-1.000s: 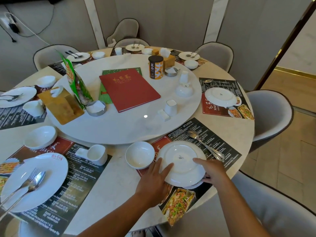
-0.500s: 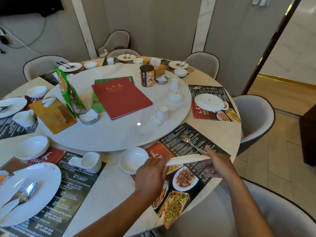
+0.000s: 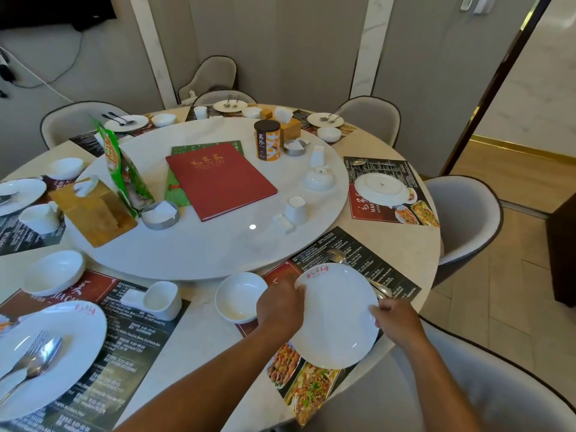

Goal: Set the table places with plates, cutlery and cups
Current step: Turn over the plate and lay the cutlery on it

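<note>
Both my hands hold a white plate [image 3: 338, 316] face up, with red lettering at its far rim, just above the printed placemat [image 3: 314, 391] at the near right place. My left hand [image 3: 280, 304] grips its left edge and my right hand [image 3: 394, 319] grips its right edge. A fork and spoon [image 3: 358, 272] lie on the mat just beyond the plate, partly hidden by it. A small white bowl [image 3: 241, 296] sits to the left of my left hand.
The round table's lazy Susan [image 3: 218, 244] carries a red menu [image 3: 219, 179], a wooden tissue box [image 3: 93, 210], an orange tin [image 3: 267, 141] and white cups. The left place has a plate with fork and spoon [image 3: 46, 360], a cup [image 3: 162, 299] and a bowl [image 3: 54, 271]. An upside-down plate [image 3: 381, 185] sits at the right place. Grey chairs ring the table.
The plate lay face down on the mat; I lifted it, turned it over through its edge, and now hold it face up. The camera view tilted upward.
</note>
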The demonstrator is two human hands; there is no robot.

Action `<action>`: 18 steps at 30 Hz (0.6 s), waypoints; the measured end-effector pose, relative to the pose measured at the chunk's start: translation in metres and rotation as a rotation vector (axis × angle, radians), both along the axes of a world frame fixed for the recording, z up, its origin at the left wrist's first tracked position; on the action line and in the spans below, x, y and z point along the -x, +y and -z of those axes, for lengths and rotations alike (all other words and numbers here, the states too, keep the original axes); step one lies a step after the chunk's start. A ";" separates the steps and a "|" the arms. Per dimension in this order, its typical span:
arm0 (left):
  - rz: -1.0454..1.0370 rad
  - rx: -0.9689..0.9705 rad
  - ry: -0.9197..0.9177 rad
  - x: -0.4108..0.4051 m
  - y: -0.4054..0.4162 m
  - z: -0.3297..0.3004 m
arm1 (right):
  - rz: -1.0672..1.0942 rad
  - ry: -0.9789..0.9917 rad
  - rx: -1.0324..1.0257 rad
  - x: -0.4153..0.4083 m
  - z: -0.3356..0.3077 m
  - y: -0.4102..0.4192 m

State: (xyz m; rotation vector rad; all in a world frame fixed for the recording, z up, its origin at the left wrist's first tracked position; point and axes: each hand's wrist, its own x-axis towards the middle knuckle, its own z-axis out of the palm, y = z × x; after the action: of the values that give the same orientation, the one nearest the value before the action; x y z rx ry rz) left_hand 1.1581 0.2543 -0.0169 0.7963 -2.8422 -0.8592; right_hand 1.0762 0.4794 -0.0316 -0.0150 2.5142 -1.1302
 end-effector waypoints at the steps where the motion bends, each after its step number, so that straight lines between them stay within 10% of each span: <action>1: -0.016 -0.036 -0.039 0.000 0.001 0.004 | -0.026 0.005 -0.018 0.001 0.002 0.000; 18: -0.177 -0.277 -0.131 -0.008 0.008 0.034 | -0.110 0.053 -0.184 0.024 0.034 -0.017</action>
State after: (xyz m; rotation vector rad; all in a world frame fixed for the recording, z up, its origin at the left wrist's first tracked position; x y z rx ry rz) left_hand 1.1663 0.2624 -0.0509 1.1562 -2.7391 -1.2311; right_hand 1.0520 0.4620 -0.0653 -0.1329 2.6195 -0.8631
